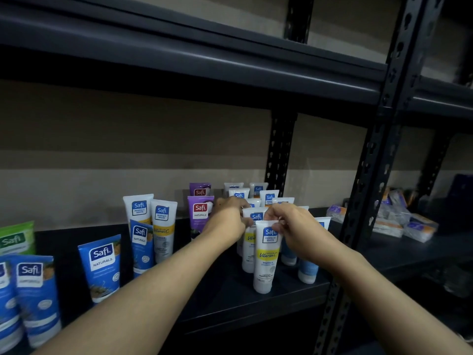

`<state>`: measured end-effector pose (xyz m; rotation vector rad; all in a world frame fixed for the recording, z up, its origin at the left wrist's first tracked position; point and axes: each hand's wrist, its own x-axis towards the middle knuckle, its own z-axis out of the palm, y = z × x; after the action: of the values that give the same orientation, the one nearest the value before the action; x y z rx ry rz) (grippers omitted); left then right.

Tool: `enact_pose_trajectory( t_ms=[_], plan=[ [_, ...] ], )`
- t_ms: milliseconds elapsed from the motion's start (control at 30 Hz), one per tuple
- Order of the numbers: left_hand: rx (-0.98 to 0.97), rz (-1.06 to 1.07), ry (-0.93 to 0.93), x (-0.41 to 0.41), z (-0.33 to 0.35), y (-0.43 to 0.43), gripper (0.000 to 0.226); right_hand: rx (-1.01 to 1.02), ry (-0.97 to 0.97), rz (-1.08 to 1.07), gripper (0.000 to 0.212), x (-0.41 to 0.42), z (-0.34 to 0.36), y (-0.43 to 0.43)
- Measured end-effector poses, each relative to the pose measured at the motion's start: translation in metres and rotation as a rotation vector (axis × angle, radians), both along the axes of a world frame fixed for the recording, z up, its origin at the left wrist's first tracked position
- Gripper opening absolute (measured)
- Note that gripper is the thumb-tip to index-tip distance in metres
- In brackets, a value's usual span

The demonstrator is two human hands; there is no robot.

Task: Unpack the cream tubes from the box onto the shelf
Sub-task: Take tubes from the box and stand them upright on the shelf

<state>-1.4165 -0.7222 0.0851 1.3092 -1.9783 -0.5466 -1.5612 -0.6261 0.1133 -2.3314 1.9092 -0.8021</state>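
Many cream tubes [163, 226] on dark shelf [217, 298], beige wall [102, 149], right fingers [275, 213] pinching front tube [266, 260], left fingers [247, 222] gripping tube behind [256, 216].

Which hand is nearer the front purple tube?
Left. Left hand sits just right of the front purple tube; right hand is farther right, pinching the front Vitamin C tube.

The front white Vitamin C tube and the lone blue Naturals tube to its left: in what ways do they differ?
The white Vitamin C tube has a white body with a yellow band; the blue Naturals tube is mostly blue. The right hand pinches the white Vitamin C tube's top; no hand touches the blue Naturals tube. Both stand cap down on the shelf and bear the Safi logo.
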Motion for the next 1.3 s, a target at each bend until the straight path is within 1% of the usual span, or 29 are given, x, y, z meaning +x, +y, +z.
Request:
enact_pose_trajectory(
  t_ms=[467,733,900,1100,1300],
  plan=[
    [-0.011,-0.014,-0.002,0.0004,0.0017,0.0025,0.037,0.041,-0.044,-0.009,0.015,0.0003,0.001,-0.0003],
    [0.005,-0.015,-0.004,0.0004,0.0024,0.0025,0.04,0.025,-0.048,-0.002,0.019,-0.0014,-0.0037,-0.0018],
    [-0.001,-0.019,-0.007,0.0012,0.0017,0.0033,0.039,0.031,-0.036,0.0,0.017,-0.0011,-0.0022,-0.0018],
    [0.026,-0.014,-0.019,0.0006,0.0035,0.003,0.043,0.038,-0.042,-0.006,0.021,-0.0015,-0.001,-0.0024],
    [0.023,-0.007,-0.017,0.0011,0.002,0.0025,0.043,0.044,-0.072,-0.002,0.019,-0.0007,-0.0018,-0.0013]
  ],
)
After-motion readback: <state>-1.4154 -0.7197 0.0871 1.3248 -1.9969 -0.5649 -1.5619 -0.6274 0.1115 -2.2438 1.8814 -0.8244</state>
